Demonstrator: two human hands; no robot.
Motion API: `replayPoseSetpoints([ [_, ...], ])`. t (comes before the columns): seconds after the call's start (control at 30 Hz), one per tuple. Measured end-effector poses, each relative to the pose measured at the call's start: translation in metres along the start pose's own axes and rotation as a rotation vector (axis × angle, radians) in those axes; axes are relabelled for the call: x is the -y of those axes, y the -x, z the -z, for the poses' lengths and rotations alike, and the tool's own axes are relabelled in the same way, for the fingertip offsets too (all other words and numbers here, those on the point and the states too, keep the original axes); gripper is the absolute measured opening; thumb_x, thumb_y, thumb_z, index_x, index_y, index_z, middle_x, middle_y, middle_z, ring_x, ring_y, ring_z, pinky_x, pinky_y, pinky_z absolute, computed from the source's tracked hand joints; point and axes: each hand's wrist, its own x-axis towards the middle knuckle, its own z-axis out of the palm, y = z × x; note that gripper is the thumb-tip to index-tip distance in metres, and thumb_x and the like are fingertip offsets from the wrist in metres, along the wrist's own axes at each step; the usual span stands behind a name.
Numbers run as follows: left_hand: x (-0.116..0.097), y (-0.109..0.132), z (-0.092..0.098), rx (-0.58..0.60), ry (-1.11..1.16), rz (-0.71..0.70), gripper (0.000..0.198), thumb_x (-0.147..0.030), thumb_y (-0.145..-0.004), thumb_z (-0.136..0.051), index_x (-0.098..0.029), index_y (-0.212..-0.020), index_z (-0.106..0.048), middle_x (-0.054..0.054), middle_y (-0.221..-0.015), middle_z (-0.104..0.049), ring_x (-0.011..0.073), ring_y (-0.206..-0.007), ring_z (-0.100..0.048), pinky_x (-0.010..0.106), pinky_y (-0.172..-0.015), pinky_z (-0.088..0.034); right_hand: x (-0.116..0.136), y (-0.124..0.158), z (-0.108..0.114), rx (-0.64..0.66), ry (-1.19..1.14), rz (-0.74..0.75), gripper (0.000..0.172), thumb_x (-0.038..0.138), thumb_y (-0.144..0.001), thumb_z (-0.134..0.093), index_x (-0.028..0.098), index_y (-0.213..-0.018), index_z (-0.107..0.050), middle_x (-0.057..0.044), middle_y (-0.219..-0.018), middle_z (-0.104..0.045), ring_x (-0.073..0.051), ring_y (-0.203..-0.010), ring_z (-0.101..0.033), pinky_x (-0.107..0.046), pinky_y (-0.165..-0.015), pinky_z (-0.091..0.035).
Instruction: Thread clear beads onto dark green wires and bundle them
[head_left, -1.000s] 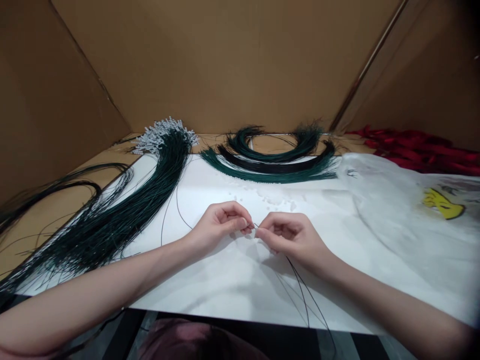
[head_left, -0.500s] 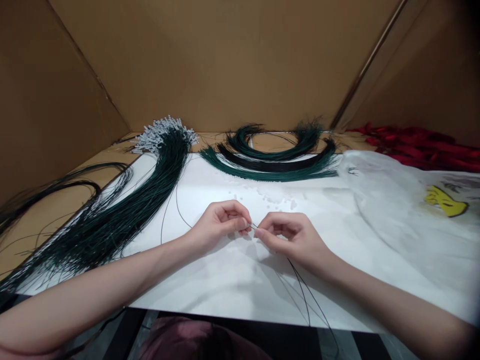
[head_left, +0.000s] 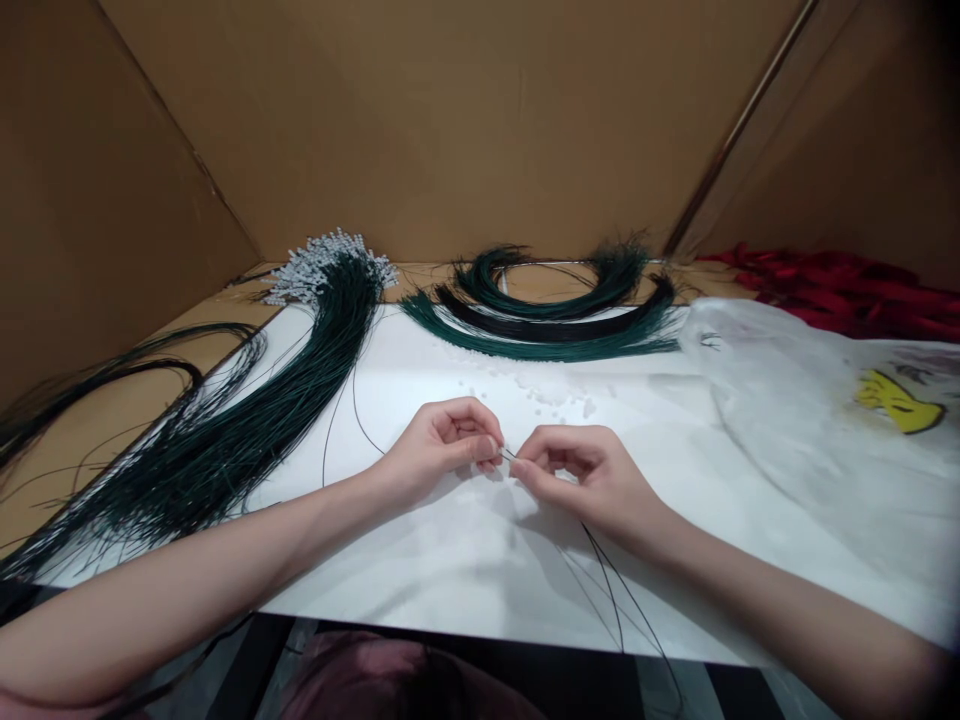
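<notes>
Over the white sheet [head_left: 420,570], both hands meet near the middle, fingertips a small gap apart. A thin dark cord [head_left: 509,455] spans that gap. My left hand [head_left: 454,445] is closed in a pinch on its left end; whether a small bead is also between those fingers I cannot tell. Closed too, my right hand [head_left: 589,475] pinches the cord from the right. Two strands hang from under the right hand past the sheet's front edge. Just beyond the hands lie small white beads [head_left: 559,400], scattered loosely.
At left lies a thick bundle of dark green cords [head_left: 300,400] with white beaded ends [head_left: 330,265]. Curved cord bundles [head_left: 540,345] lie at the back. To the right are a clear plastic bag [head_left: 795,430] and red ribbons [head_left: 840,290]. Cardboard walls [head_left: 465,130] enclose the table.
Almost nothing differs. Both hands keep their pinch on the cord, and the hanging strands have shifted slightly to the right.
</notes>
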Motion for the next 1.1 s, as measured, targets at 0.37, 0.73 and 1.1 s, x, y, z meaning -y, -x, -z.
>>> replayPoseSetpoints([
  [0.37, -0.006, 0.000, 0.000, 0.008, -0.129, 0.043, 0.019, -0.024, -0.074, -0.079, -0.013, -0.080, -0.065, -0.001, -0.066, -0.065, 0.0071, -0.059, -0.060, 0.017, -0.056, -0.044, 0.001, 0.000, -0.001, 0.024, 0.013, -0.035, 0.013, 0.019, -0.078, -0.062, 0.013, -0.066, -0.062, 0.002, -0.057, -0.051, -0.009, -0.055, -0.042, -0.024, -0.055, -0.035],
  [0.73, -0.010, 0.001, -0.002, -0.013, -0.240, -0.084, 0.027, -0.023, -0.068, -0.083, -0.014, -0.086, -0.065, 0.002, -0.078, -0.068, 0.0110, -0.070, -0.063, 0.021, -0.063, -0.049, -0.002, -0.001, 0.000, 0.002, 0.025, -0.046, 0.014, 0.022, -0.079, -0.062, 0.015, -0.067, -0.062, 0.001, -0.059, -0.051, -0.010, -0.056, -0.042, -0.025, -0.054, -0.034],
  [1.1, -0.013, 0.003, -0.003, -0.021, -0.278, -0.224, 0.021, -0.011, -0.069, -0.080, -0.014, -0.084, -0.066, 0.001, -0.077, -0.069, 0.0100, -0.072, -0.065, 0.021, -0.071, -0.052, 0.001, 0.001, 0.001, 0.027, -0.008, -0.017, 0.018, 0.027, -0.084, -0.063, 0.014, -0.072, -0.067, 0.000, -0.061, -0.057, -0.010, -0.057, -0.045, -0.023, -0.055, -0.037],
])
